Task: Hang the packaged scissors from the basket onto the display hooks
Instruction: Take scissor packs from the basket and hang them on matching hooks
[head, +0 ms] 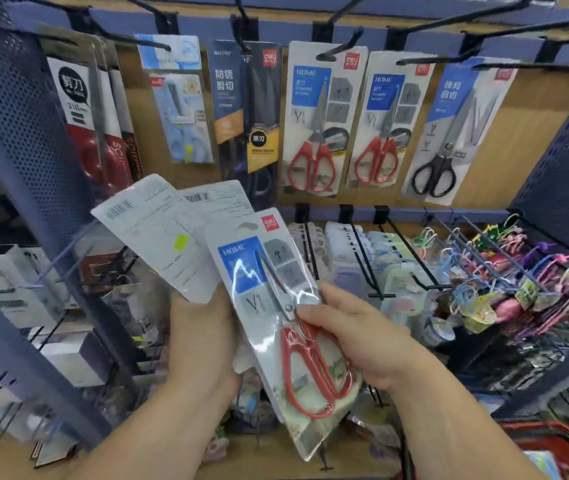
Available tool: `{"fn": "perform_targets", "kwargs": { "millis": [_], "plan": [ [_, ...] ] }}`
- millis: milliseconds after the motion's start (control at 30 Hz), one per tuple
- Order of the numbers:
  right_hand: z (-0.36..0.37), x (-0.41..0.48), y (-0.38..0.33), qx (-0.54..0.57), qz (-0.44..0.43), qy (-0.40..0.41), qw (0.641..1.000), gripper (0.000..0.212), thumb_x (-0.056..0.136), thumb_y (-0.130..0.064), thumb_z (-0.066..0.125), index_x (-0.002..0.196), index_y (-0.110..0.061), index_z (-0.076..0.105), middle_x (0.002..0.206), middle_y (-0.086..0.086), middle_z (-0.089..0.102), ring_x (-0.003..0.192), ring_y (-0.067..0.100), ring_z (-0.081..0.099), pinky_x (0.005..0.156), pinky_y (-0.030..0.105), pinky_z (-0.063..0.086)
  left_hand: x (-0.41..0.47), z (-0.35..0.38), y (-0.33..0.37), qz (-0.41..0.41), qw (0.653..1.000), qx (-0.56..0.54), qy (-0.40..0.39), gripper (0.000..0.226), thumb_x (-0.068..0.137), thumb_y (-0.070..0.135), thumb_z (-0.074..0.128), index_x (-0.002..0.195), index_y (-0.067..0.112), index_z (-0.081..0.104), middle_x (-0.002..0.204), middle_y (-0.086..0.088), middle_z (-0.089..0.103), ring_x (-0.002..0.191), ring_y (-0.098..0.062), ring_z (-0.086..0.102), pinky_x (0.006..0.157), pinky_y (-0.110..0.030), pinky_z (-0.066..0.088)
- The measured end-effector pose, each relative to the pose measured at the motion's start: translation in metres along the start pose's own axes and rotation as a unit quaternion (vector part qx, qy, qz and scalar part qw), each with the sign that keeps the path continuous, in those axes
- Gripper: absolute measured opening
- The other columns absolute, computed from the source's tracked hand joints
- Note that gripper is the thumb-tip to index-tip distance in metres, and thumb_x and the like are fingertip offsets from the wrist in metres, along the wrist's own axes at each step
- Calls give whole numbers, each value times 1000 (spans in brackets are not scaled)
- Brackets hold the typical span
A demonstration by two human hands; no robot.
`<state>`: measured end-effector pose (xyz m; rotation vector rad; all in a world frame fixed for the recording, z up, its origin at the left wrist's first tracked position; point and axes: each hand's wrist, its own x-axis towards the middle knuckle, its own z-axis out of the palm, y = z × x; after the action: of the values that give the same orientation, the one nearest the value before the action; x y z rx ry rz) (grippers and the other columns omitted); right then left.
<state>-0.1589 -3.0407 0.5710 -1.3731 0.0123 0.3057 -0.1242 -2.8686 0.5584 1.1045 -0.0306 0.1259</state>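
My right hand (pixel 356 336) grips a packaged pair of red-handled scissors (pixel 286 317), face up and tilted, at the centre of the view. My left hand (pixel 203 337) holds two more packs (pixel 162 237), fanned out with their white barcode backs showing. On the display hooks (pixel 336 50) above hang matching red-handled scissor packs (pixel 317 123), a second such row (pixel 385 123) and a black-handled pack (pixel 449 133). The red basket (pixel 553 441) shows at the bottom right corner.
Further hanging packs fill the left: red-and-black ones (pixel 89 116), a light blue one (pixel 179 98) and a dark one (pixel 245 109). Lower hooks (pixel 397 244) carry small colourful items (pixel 505 271). Perforated blue side panels (pixel 16 116) frame the bay.
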Motion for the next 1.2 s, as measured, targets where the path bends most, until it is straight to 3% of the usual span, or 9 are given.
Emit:
{"fn": "perform_targets", "kwargs": {
  "millis": [133,267,433,567,733,833,967,1133,1200],
  "plan": [
    [-2,4,3,-28,22,1,999,23,104,-15,59,121,-22,73,109,14,78,92,25,74,86,37,60,-2,-4,-9,-31,999,-38,4,7,105,23,62,100,17,62,86,-8,64,74,-22,63,61,-34,50],
    [6,10,10,-24,-2,51,998,21,104,-17,58,123,-17,68,106,15,77,88,23,74,86,41,59,-3,-5,-14,-39,999,-26,12,11,102,16,67,113,15,68,104,-9,75,95,-26,73,74,-43,58],
    [9,13,14,67,-28,118,990,17,105,-19,56,114,-16,70,89,6,77,73,16,74,66,29,62,2,-8,-12,-45,999,-6,30,39,100,8,69,137,18,62,125,-4,76,117,-26,73,103,-54,57],
    [11,17,14,102,-53,157,981,9,103,-22,60,104,-16,67,83,4,76,70,17,74,62,30,61,-3,-10,-12,-79,996,-20,41,41,101,13,67,140,27,59,125,4,77,117,-22,73,106,-54,54],
    [22,27,12,63,-134,275,950,16,98,-22,71,110,-12,67,103,14,79,94,32,77,86,51,63,-10,-15,-13,-101,993,-36,42,38,104,16,63,140,28,60,128,1,76,120,-27,72,108,-60,52],
    [25,32,8,80,-145,314,935,18,97,-24,73,108,-10,70,100,14,79,94,32,78,86,55,63,-12,-20,-9,-95,994,-36,36,44,101,21,67,143,30,57,130,2,75,121,-27,71,109,-59,51],
    [38,36,7,43,-161,314,935,19,97,-24,74,106,-8,73,94,12,80,89,32,78,84,54,64,-16,-20,-2,-86,996,11,-37,66,80,20,79,143,22,58,128,-2,76,119,-26,72,106,-55,55],
    [33,35,-1,104,-123,297,941,27,101,-21,57,101,-4,77,88,14,75,84,32,69,91,60,56,-17,-28,-4,-126,991,-3,-37,51,92,8,74,138,25,63,126,-3,77,119,-28,72,107,-59,53],
    [28,34,-2,71,-131,289,946,26,99,-16,53,98,-8,78,89,13,76,82,30,70,84,53,59,-16,-29,-3,-129,991,-4,-28,46,95,5,70,137,23,65,125,-5,77,118,-30,72,106,-60,53]
  ]
}}
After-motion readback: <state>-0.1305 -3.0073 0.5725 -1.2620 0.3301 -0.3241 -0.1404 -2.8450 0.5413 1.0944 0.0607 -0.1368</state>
